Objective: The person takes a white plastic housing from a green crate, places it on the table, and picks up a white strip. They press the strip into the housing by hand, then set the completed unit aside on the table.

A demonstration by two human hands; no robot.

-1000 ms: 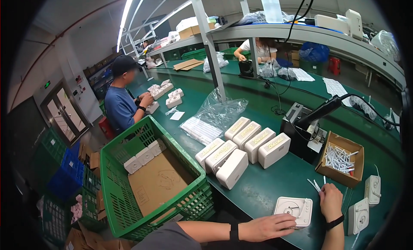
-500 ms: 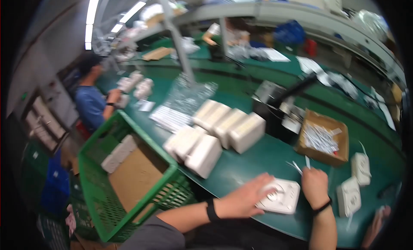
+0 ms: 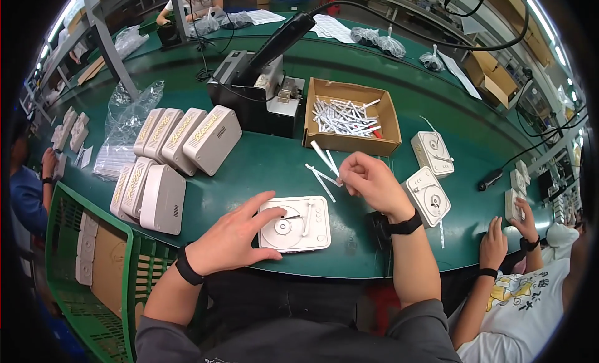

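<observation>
White turntable-shaped device, one: flat on the green table, near its front edge. Left hand: fingers spread, index over the disc, thumb at the near left corner. Right hand: fingertips bent together at the ends of loose white strips; whether it grips one cannot be told. Cardboard box, filled with similar strips: beyond the right hand. Similar devices, two: right of that hand. Green crate: at left.
</observation>
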